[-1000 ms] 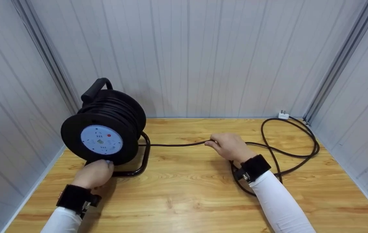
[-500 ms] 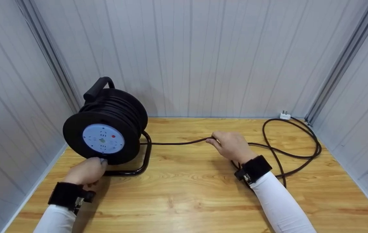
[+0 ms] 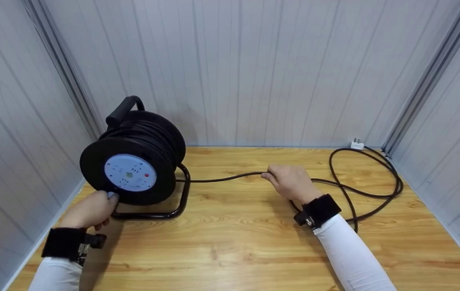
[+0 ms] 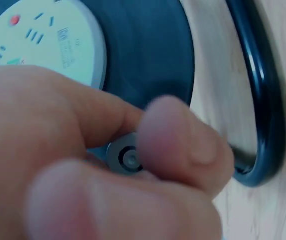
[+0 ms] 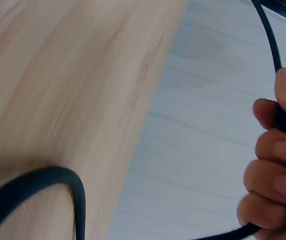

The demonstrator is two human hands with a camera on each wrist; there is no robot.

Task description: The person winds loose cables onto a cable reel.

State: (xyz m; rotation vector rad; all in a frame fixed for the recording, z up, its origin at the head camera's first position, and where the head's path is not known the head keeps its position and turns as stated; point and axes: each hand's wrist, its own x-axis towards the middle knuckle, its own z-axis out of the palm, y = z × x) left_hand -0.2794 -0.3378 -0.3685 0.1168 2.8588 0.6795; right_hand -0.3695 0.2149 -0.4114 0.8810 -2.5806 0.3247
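A black cable reel (image 3: 133, 149) with a pale round socket panel (image 3: 130, 172) stands at the left on a bent tube frame (image 3: 149, 216). Low on its front disc, my left hand (image 3: 90, 210) grips a small crank knob; the left wrist view shows the knob's round end (image 4: 129, 159) between the curled fingers. My right hand (image 3: 292, 182) holds the black cable (image 3: 222, 179), which runs from the reel's lower right side. In the right wrist view the fingers (image 5: 270, 179) are curled round the cable.
Loose loops of cable (image 3: 391, 194) lie on the wooden table (image 3: 230, 250) at the right, with a white plug (image 3: 357, 144) near the back edge. Pale panels (image 3: 230, 72) enclose the back and both sides.
My left hand has moved left and slightly up with the knob, and the reel's socket panel has turned clockwise. My right hand has stayed nearly in place on the cable.
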